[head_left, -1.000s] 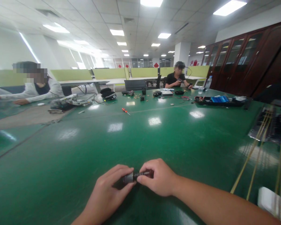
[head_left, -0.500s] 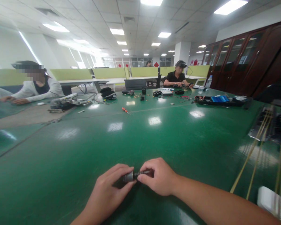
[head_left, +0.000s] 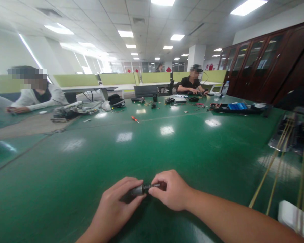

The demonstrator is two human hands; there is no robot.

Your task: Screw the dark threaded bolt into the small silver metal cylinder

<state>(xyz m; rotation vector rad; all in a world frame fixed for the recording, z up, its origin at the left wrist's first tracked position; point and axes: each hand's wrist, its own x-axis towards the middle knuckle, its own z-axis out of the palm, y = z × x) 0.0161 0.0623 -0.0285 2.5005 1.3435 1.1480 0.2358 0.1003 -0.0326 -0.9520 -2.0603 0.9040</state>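
Observation:
Close to the near side of the green table, my left hand (head_left: 116, 202) is closed around a small silver-grey metal cylinder (head_left: 137, 190), with thumb below and fingers above. From the cylinder's right end a thin dark shaft with ridges (head_left: 151, 186) points to the right. My right hand (head_left: 171, 190) pinches the far part of this shaft between thumb and curled fingers. The palm side of the right hand and the shaft's far end are hidden. Both hands are low over the tabletop (head_left: 147, 152).
A red-handled screwdriver (head_left: 135, 119) lies farther up the table. A black tray with blue items (head_left: 236, 107) sits at the far right, and a pile of parts (head_left: 73, 110) at the left. Yellow cords (head_left: 273, 165) run down the right side by a white object (head_left: 295, 217). Two people sit across the table.
The cylinder and left fingers have shifted very slightly left, and a little more of the shaft shows between the hands. Both hands keep their hold.

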